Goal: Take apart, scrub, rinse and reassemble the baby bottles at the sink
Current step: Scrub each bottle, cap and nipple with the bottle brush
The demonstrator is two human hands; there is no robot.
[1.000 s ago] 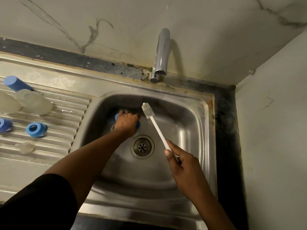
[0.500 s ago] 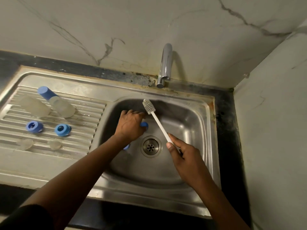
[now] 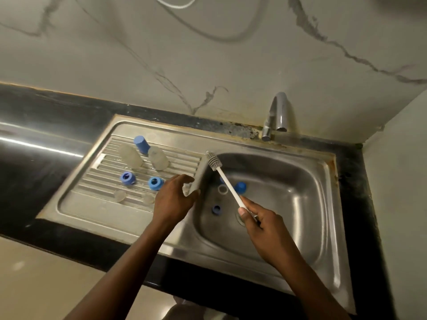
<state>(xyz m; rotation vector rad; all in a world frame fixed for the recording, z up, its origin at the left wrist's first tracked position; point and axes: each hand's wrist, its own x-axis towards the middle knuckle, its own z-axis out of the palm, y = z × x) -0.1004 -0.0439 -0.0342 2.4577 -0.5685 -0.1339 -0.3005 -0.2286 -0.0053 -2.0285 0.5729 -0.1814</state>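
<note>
A white long-handled bottle brush (image 3: pixel 227 184) with a grey head is being gripped by the right hand (image 3: pixel 263 227) over the stainless steel sink basin (image 3: pixel 300 204), its handle crossing in front of a clear round bottle part (image 3: pixel 223 190) and a blue plastic cap (image 3: pixel 240 187) lying in the basin near a blue screw ring (image 3: pixel 216 209). A small clear piece (image 3: pixel 186 190), too blurred to name, is being pinched by the left hand (image 3: pixel 173 199) at the basin's left edge. Two clear bottle bodies (image 3: pixel 130 155), blue rings (image 3: pixel 127 177) and clear teats (image 3: pixel 120 195) are being supported by the ribbed drainboard (image 3: pixel 180 162).
</note>
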